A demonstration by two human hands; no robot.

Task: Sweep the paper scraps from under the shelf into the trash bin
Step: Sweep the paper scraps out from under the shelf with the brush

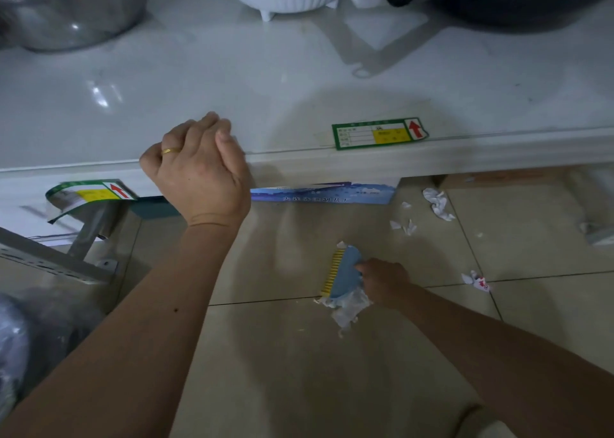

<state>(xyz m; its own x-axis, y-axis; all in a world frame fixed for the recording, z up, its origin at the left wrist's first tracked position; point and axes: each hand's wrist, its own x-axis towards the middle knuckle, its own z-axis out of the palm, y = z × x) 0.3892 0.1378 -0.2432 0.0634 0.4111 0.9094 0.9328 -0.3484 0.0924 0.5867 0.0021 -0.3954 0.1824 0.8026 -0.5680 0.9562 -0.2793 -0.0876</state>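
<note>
Two green labels (378,134) sit on the shelf edge, one each side of the left hand (199,172). One brush (344,273) touches the right hand (385,283). Roughly five paper scraps (438,203) lie beyond it.

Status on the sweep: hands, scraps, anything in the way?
Left hand braced on shelf edge. Right hand grips small brush, crumpled scrap against it. More scraps loose on floor by shelf. Trash bin not in view.
</note>
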